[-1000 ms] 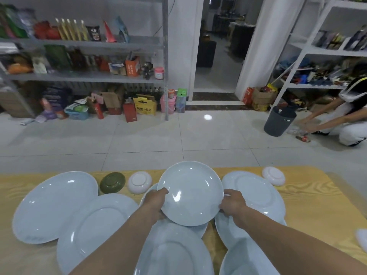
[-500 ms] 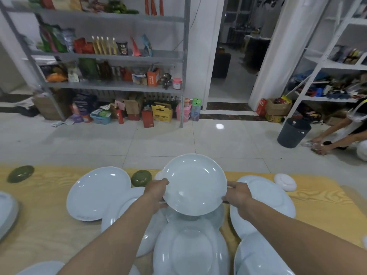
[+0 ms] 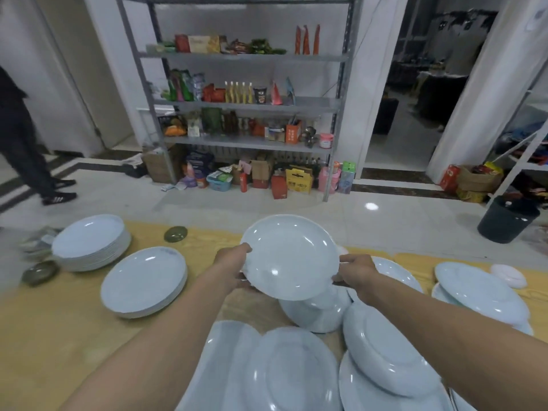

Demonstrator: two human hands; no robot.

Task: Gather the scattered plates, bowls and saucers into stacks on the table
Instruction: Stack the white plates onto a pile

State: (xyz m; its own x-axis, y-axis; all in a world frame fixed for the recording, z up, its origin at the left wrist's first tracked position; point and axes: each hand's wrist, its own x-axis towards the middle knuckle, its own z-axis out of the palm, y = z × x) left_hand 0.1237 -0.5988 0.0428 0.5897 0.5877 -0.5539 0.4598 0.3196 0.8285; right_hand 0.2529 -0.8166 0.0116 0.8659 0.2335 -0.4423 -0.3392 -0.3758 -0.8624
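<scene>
I had the pale blue plate [image 3: 289, 256] lifted above the table [image 3: 59, 336], my left hand [image 3: 234, 268] clamped on its left rim and my right hand [image 3: 354, 272] on its right. To stack it cleanly I judged I should keep it level, carry it left over the shorter plate stack [image 3: 143, 281], centre it, then lower it gently

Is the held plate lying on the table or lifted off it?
Lifted: the held plate is tilted, gripped at its rim by left hand and right hand.
</scene>
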